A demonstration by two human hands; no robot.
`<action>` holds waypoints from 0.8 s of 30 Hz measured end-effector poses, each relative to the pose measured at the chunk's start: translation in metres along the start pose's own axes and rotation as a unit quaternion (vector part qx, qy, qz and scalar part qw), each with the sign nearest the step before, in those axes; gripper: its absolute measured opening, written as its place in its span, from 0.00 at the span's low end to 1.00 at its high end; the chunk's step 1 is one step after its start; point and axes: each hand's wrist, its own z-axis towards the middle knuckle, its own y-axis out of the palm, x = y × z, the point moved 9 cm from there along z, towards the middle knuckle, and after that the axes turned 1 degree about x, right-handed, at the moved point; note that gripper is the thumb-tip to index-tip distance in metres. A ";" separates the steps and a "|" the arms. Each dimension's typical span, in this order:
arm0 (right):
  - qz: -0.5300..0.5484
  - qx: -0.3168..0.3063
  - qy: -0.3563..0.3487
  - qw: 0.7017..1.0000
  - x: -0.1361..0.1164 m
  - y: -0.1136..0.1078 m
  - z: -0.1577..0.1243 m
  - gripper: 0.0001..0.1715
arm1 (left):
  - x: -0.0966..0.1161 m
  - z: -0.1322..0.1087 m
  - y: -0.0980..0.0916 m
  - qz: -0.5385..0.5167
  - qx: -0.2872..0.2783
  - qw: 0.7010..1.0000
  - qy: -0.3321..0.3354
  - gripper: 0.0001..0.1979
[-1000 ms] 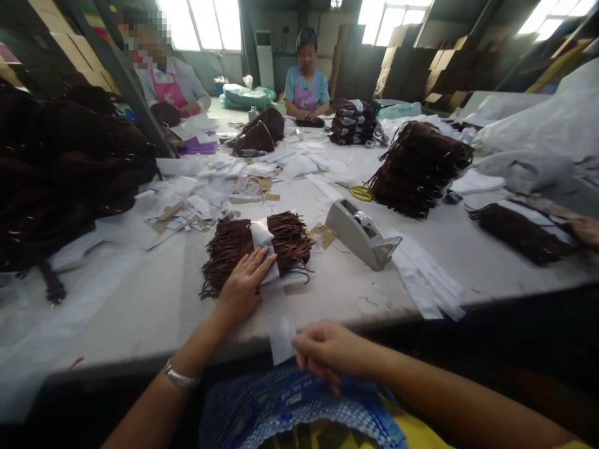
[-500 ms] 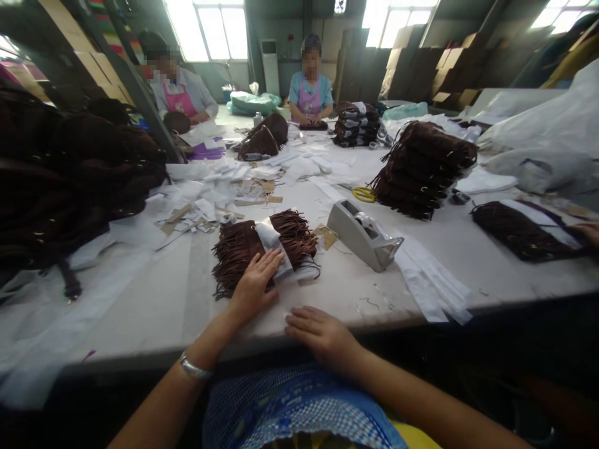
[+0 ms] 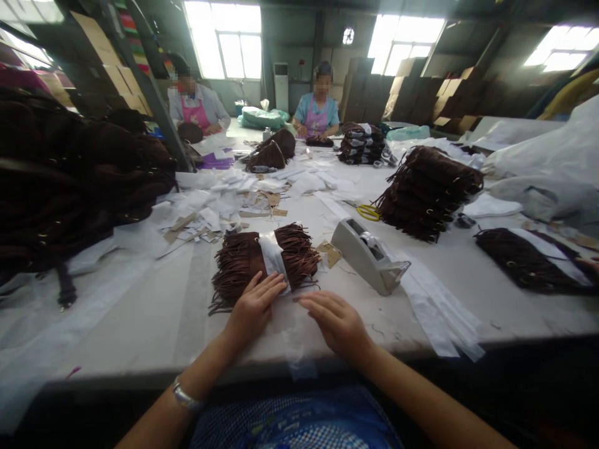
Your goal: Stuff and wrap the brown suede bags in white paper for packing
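A dark brown fringed bag [image 3: 248,262] lies on the white table in front of me, with a pale strip [image 3: 272,252] across its middle. My left hand [image 3: 255,305] rests with fingers stretched out on the strip at the bag's near edge. Just to the right of it, my right hand [image 3: 337,321] hovers low at the table with its fingers extended together, its fingertips close to the near end of the strip. A thin translucent piece [image 3: 299,355] trails from there toward the table's front edge. No held thing shows in either hand.
A grey tape dispenser [image 3: 369,259] stands right of the bag, beside loose white strips [image 3: 435,299]. Yellow-handled scissors [image 3: 368,212] lie near a stack of fringed bags [image 3: 428,190]. Paper scraps spread behind; a large dark pile [image 3: 79,168] fills the left. Two people work across the table.
The view has tilted up slightly. My right hand has moved forward toward the bag's near edge, and the trailing translucent piece now shows between my hands. My left hand stays on the strip.
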 end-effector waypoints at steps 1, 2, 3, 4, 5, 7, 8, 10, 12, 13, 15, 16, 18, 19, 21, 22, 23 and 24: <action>-0.026 0.006 0.014 1.000 0.011 0.001 0.008 0.22 | -0.001 0.000 -0.001 -0.010 0.003 1.000 -0.011 0.29; -0.047 0.002 0.021 0.999 0.020 0.005 0.016 0.24 | -0.002 0.000 -0.001 -0.018 0.006 1.000 -0.021 0.28; -0.063 -0.010 0.024 0.998 0.029 0.011 0.023 0.25 | -0.003 0.000 -0.002 -0.024 0.010 0.999 -0.028 0.27; -0.077 -0.027 0.023 0.996 0.036 0.018 0.029 0.25 | -0.003 0.000 -0.003 -0.029 0.014 0.999 -0.035 0.26; -0.088 -0.045 0.019 0.995 0.042 0.024 0.034 0.25 | -0.003 0.000 -0.004 -0.030 0.020 0.999 -0.039 0.25; -0.109 -0.072 -0.006 0.991 0.049 0.033 0.040 0.21 | -0.003 0.000 -0.007 -0.025 0.031 0.998 -0.041 0.24; -0.118 -0.081 -0.024 0.989 0.051 0.035 0.042 0.18 | -0.003 0.000 -0.008 -0.018 0.033 0.998 -0.040 0.23; -0.134 -0.094 -0.059 0.985 0.053 0.035 0.042 0.14 | -0.003 -0.001 -0.011 0.001 0.032 0.999 -0.034 0.20; -0.146 -0.109 -0.081 0.980 0.056 0.032 0.040 0.13 | -0.002 -0.002 -0.014 0.022 0.030 0.999 -0.021 0.18; -0.148 -0.119 -0.089 0.978 0.056 0.030 0.039 0.13 | -0.001 -0.004 -0.016 0.031 0.031 0.999 -0.014 0.17; -0.143 -0.137 -0.096 0.975 0.054 0.026 0.039 0.13 | 0.003 -0.007 -0.019 0.042 0.038 0.998 0.004 0.15; -0.135 -0.145 -0.090 0.976 0.053 0.023 0.040 0.13 | 0.006 -0.008 -0.020 0.045 0.041 0.998 0.011 0.15; -0.115 -0.151 -0.058 0.980 0.049 0.018 0.046 0.17 | 0.011 -0.012 -0.020 0.051 0.047 0.997 0.016 0.17; -0.104 -0.150 -0.040 0.982 0.047 0.015 0.050 0.19 | 0.014 -0.013 -0.020 0.056 0.050 0.997 0.018 0.17; -0.085 -0.145 -0.019 0.986 0.043 0.013 0.060 0.24 | 0.020 -0.015 -0.017 0.068 0.049 0.996 0.027 0.17; -0.080 -0.141 -0.019 0.987 0.041 0.015 0.066 0.26 | 0.022 -0.016 -0.016 0.073 0.048 0.996 0.033 0.17; -0.078 -0.140 -0.024 0.987 0.040 0.019 0.073 0.26 | 0.024 -0.016 -0.016 0.078 0.046 0.995 0.040 0.17; -0.079 -0.144 -0.034 0.986 0.040 0.025 0.079 0.26 | 0.025 -0.016 -0.015 0.080 0.043 0.995 0.044 0.17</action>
